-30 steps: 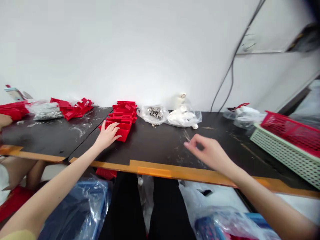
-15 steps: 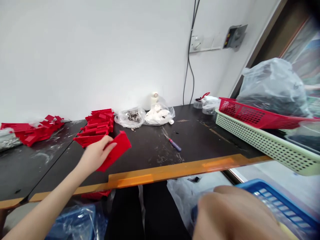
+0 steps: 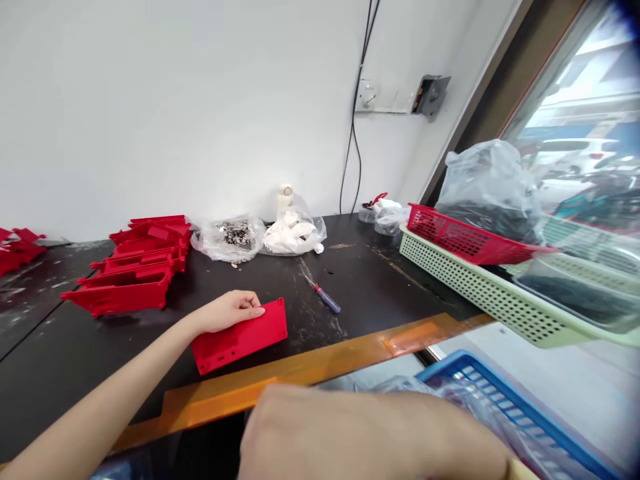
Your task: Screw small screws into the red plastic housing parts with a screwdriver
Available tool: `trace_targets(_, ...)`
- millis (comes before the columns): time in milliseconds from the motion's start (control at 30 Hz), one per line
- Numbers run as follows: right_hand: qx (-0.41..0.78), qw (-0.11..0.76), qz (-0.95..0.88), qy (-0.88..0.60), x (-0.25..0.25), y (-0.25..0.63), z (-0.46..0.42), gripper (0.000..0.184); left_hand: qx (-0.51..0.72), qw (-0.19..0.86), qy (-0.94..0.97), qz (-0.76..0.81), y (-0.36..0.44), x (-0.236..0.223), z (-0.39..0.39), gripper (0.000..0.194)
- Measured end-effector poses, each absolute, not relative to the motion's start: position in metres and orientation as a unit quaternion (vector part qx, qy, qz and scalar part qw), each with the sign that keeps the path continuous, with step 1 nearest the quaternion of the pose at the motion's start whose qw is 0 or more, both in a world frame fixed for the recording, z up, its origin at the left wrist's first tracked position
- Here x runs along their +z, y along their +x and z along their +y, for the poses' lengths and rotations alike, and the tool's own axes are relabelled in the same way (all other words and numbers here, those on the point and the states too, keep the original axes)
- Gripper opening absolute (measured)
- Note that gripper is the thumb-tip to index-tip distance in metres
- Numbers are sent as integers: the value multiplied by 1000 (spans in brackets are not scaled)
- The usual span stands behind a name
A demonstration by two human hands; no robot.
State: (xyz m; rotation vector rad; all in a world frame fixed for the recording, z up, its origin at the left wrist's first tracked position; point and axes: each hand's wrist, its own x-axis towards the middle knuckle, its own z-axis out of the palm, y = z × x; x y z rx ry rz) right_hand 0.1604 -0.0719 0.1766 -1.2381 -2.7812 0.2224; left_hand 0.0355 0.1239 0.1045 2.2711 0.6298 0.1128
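Red plastic panel (image 3: 239, 340) | left hand (image 3: 225, 312) gripping its edge | right hand (image 3: 360, 433) cut off, grip unreadable

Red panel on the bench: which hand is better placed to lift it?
Left, probably: the left hand rests on the red panel. The right hand is low by the blue crate, farther from the panel.

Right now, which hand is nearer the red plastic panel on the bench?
Left. The left hand has its fingers on the panel's upper edge, on the red plastic panel. The right hand is apart from it, in the foreground beyond the orange bench edge.
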Motion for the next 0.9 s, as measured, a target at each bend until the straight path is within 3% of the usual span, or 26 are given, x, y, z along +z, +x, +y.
trace_targets(100, 73, 91, -864, -490, 168, 171, -40, 19, 93, 304, 909, 272, 35, 109, 120, 41)
trace_targets(167, 39, 145, -703, -695, 154, 205, -17, 19, 127, 242, 915, 297, 26, 112, 111, 39)
trace_targets(267, 37, 125, -606, -785, 124, 268, 13, 22, 131, 181, 924, 311, 7, 117, 97, 42)
trace_targets(400, 113, 82, -597, -790, 93, 316, 30, 23, 80, 178, 928, 319, -14, 117, 91, 61)
trace_targets(700, 146, 158, -624, -751, 117, 296, 61, 12, 100, 232, 909, 331, -35, 107, 114, 31)
trace_targets(900, 123, 227, -625, -737, 118, 272, 156, 23, 50, 214, 939, 264, -21, 120, 131, 49)
